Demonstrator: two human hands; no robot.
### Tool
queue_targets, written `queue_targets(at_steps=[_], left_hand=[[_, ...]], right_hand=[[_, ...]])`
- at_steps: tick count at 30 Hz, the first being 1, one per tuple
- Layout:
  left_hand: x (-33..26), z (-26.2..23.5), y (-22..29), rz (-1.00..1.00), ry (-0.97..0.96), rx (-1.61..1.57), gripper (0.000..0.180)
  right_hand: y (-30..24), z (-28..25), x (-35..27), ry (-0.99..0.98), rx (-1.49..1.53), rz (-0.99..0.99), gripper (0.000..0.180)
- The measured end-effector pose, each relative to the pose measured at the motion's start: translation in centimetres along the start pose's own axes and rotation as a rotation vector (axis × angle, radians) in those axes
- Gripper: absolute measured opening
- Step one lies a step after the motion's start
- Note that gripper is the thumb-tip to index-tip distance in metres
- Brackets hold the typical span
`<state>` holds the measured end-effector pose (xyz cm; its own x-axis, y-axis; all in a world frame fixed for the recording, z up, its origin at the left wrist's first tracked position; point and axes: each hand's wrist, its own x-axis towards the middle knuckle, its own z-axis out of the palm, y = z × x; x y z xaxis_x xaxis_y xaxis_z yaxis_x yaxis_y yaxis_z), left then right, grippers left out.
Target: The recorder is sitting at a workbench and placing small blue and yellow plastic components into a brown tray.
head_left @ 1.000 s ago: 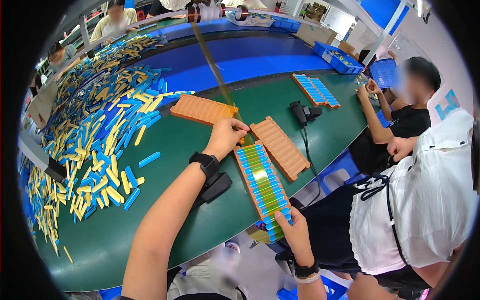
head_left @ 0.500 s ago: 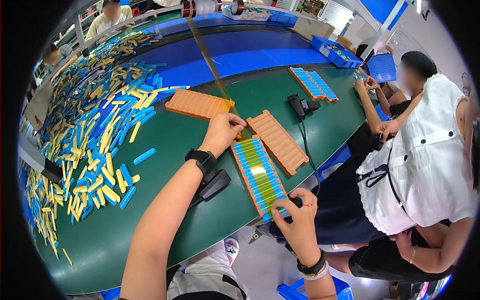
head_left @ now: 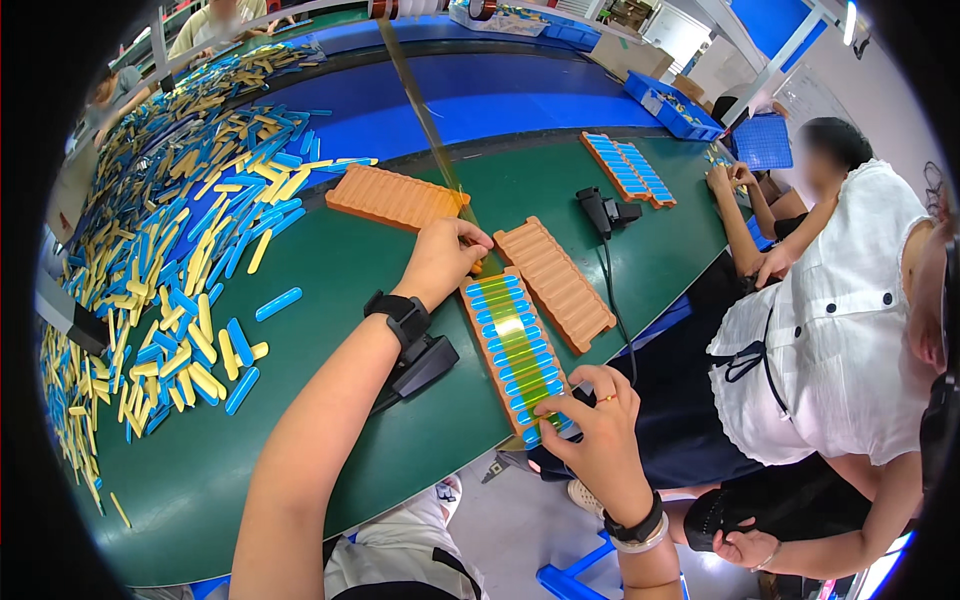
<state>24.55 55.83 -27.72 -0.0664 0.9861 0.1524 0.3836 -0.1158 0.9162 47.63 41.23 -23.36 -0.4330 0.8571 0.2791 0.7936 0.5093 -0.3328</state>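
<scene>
An orange ridged tray (head_left: pixel 484 335) holds a row of blue round-ended strips (head_left: pixel 532 375). Clear yellowish tape (head_left: pixel 420 105) runs down from a roll at the far edge and lies lengthwise over the row. At the tray's far end, my left hand (head_left: pixel 447 262) is closed in a pinch at the tape; a small orange piece shows partly below its fingers. My right hand (head_left: pixel 598 430) has its thumb and forefinger closed on the tape at the tray's near end, over the last strips. Two more ridged trays without strips, one left (head_left: pixel 392 197) and one right (head_left: pixel 556 285), lie beside it.
Loose blue and yellow strips (head_left: pixel 190 330) are heaped on the left of the green table (head_left: pixel 330 420). Filled trays (head_left: pixel 628 168) and a black device with a cable (head_left: pixel 605 212) lie farther right. A blue crate (head_left: pixel 670 103) stands behind; a co-worker in white (head_left: pixel 810 330) is at right.
My right hand has shifted slightly, its fingertips moving a little farther up and left on the tape. My left hand stays at the far end. The co-worker's lower hand has moved left.
</scene>
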Motion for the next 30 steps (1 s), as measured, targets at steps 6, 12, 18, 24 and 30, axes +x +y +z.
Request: queue_targets(at_steps=[6,12,18,24,30], left_hand=[[0.0,-0.1,-0.1,-0.01,-0.004,0.013,0.014],[0.1,0.4,-0.5,0.096,0.02,0.036,0.013],[-0.2,0.3,-0.6,0.064,0.054,0.027,0.01],[-0.2,0.0,0.3,0.031,0.033,0.005,0.01],[-0.1,0.2,-0.5,0.0,0.004,-0.018,0.012]], right_hand=[[0.4,-0.2,0.9,-0.077,0.014,-0.014,0.025],[0.4,-0.8,1.5,-0.134,-0.01,-0.037,0.032],[0.8,-0.4,1.4,-0.158,-0.03,-0.031,0.037],[0.4,-0.5,2.1,-0.183,-0.011,0.005,0.039],[0.1,-0.6,3.7,-0.194,-0.102,-0.051,0.03]])
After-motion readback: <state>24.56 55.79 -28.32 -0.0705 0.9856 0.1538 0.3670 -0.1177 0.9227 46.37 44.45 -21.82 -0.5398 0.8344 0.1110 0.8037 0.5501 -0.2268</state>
